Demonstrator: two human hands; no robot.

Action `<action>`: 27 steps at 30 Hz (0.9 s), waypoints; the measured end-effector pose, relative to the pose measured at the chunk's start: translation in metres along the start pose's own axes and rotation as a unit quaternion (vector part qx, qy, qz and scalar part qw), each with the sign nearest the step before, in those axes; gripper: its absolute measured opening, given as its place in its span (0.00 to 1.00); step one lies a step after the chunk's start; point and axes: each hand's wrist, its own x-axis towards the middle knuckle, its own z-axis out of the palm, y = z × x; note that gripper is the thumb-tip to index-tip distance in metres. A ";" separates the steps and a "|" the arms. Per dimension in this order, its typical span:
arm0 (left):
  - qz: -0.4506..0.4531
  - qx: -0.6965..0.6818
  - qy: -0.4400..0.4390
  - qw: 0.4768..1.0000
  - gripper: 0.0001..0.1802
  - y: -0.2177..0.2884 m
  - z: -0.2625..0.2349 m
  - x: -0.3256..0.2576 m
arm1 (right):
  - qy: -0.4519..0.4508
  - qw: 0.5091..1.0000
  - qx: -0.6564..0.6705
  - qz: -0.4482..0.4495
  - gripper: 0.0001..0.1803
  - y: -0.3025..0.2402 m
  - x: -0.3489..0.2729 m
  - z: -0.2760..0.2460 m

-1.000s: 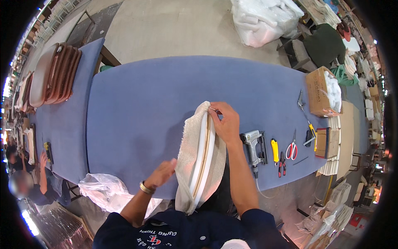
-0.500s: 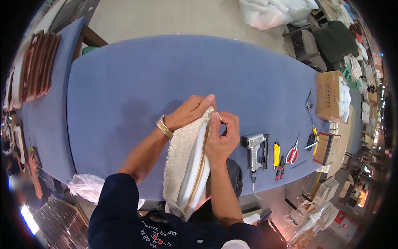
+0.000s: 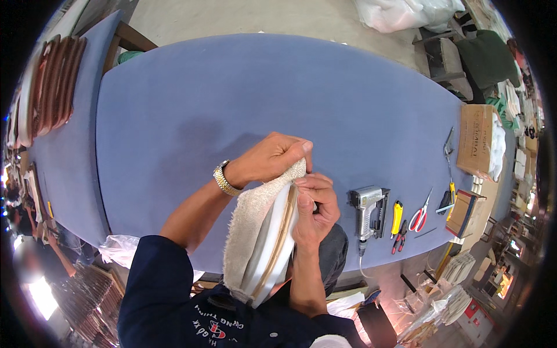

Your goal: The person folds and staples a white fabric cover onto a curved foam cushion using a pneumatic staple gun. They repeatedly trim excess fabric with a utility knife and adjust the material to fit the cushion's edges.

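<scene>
Fabric (image 3: 243, 232) wraps a white padded panel (image 3: 277, 229) at the near edge of the blue table (image 3: 278, 87); the left hand (image 3: 270, 158) grips its top corner, the right hand (image 3: 316, 209) pinches just below. Rightward, a cardboard box (image 3: 474, 139) holds white stuffing (image 3: 497, 148).
</scene>
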 end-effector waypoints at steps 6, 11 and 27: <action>0.017 -0.055 0.066 0.996 0.26 0.001 0.011 -0.005 | 0.008 1.000 0.006 0.016 0.10 0.002 -0.004 0.002; 0.100 -0.038 0.165 0.980 0.20 -0.002 0.030 -0.028 | 0.023 0.999 0.024 0.019 0.10 0.005 -0.005 0.010; 0.097 -0.025 0.168 0.981 0.27 0.002 0.046 -0.042 | 0.010 0.893 -0.424 0.150 0.26 0.013 -0.017 -0.176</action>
